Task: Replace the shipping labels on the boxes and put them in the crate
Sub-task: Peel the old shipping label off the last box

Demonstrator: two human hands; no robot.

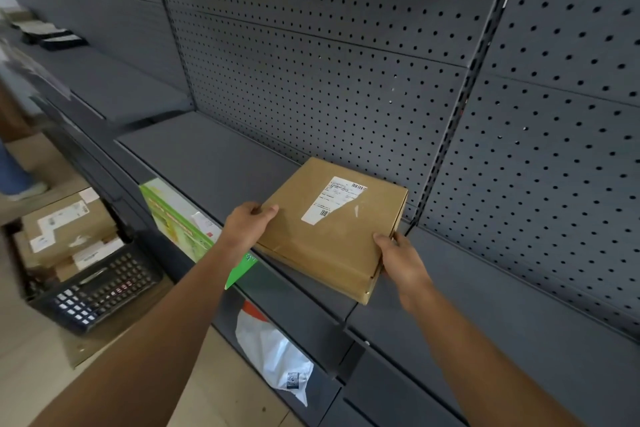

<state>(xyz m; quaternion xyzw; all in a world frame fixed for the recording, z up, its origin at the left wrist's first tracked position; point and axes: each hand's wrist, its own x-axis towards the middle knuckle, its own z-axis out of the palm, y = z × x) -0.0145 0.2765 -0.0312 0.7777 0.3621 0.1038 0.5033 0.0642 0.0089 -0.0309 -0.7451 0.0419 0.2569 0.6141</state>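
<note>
A flat brown cardboard box (pixel 329 236) lies on the dark grey shelf (pixel 214 163), one corner sticking out past the shelf's front edge. A partly torn white shipping label (pixel 332 199) is stuck on its top. My left hand (pixel 247 224) grips the box's left corner, thumb on top. My right hand (pixel 398 258) grips the right edge near the front corner. A black plastic crate (pixel 100 291) stands on the floor at the lower left, with several labelled cardboard boxes (pixel 69 222) in it.
A green flat pack (pixel 180 222) lies on the shelf left of the box. A white plastic bag (pixel 277 354) hangs below the shelf. Grey pegboard (pixel 329 55) backs the shelf. Dark trays (pixel 52 36) sit far left. A person's leg and shoe (pixel 17 180) stand at the left edge.
</note>
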